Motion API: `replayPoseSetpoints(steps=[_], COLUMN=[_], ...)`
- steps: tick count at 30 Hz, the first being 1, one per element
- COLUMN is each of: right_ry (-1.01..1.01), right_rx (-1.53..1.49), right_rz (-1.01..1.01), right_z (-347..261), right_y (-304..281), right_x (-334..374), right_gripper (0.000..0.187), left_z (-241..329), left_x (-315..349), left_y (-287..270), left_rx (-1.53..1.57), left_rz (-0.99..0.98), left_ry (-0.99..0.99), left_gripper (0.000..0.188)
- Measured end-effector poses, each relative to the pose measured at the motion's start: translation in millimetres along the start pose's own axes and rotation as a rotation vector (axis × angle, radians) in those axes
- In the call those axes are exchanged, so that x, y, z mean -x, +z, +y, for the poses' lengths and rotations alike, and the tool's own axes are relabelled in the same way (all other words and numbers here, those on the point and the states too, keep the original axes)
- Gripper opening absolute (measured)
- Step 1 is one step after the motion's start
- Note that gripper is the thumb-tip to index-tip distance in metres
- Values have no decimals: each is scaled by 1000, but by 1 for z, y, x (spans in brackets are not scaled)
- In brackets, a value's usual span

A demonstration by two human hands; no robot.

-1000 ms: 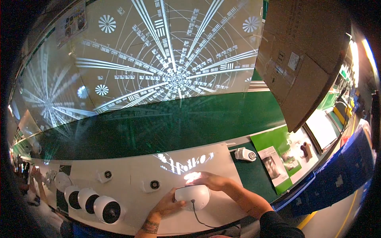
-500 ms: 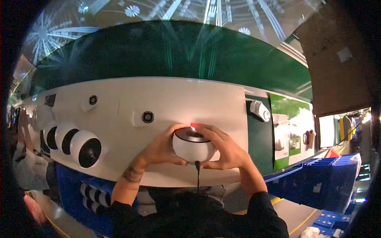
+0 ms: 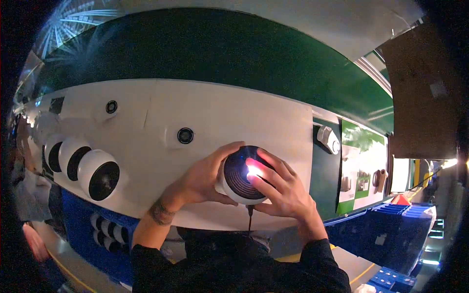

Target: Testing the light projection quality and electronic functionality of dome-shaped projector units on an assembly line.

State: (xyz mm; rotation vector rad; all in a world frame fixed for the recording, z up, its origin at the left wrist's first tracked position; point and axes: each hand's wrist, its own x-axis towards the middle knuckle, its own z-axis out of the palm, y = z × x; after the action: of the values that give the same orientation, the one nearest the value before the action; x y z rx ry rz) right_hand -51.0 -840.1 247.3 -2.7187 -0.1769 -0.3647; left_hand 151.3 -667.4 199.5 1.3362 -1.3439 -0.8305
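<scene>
A white ball-shaped projector is held above the near part of the white work surface. Its black face with ridged rings is turned up toward me, and a bright light glows at its centre. My left hand wraps around its left side. My right hand grips the right side, with fingertips lying across the glowing centre and lit pink. A black cable is plugged into the projector's near side and runs down toward my body. The lens itself is mostly hidden by glare and fingers.
Several similar white balls with black faces stand at the left. Two small round black-ringed parts lie farther back. At right are a white device, a green printed sheet and blue bins. A person's hand shows at lower left.
The projector has tilted so its black face turns up toward me. My right fingers have moved over its light. The wheel-like light patterns have vanished from the middle and right, remaining at far left.
</scene>
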Motion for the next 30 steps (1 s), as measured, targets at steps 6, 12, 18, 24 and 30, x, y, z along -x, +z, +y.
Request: replayPoseSetpoints(steps=[6,12,18,24,30], right_ry=[-27,-12,1,-7,-14], right_rx=[-18,-53,-37,-44,-38], right_rz=[42,54,19,30,32], right_z=[4,5,4,5,6], right_y=[5,6,3,4,5], right_x=[3,5,5,7,8], right_gripper=[94,94,97,98,99], left_z=[-6,-12,-12,-13,-9], left_x=[-2,-3,-5,-4,-5], left_y=[-1,1,-2,2,-1], left_rx=[-87,-64,-211,-127,-205], left_rz=[-16,-23,-39,-13,-27], left_ry=[98,118,138,108,124], left_gripper=[117,118,120,116,112])
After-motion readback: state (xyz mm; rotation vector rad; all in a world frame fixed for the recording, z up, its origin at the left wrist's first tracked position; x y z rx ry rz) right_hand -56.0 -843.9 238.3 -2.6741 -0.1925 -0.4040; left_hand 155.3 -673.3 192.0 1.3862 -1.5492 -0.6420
